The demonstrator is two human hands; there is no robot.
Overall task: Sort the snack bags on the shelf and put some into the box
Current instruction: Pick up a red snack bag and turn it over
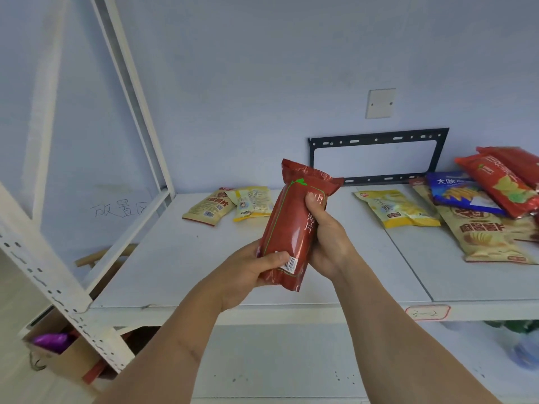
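Both my hands hold a dark red snack bag (291, 225) upright above the white shelf (204, 275). My left hand (250, 275) grips its lower end with the thumb across the front. My right hand (326, 237) grips its right side higher up. Two bags lie at the back left of the shelf: a beige one (208, 209) and a yellow one (252, 203). At the right lie a yellow bag (393, 208), a large beige bag (478, 231), a blue bag (460, 193) and red bags (501, 182) in an overlapping pile. A cardboard box (67, 354) stands on the floor at lower left.
White perforated shelf posts (58, 290) slant across the left side. A black metal bracket (379, 154) hangs on the wall behind the shelf. A purple item (49, 341) lies inside the box. A label (427, 312) is stuck on the shelf's front edge.
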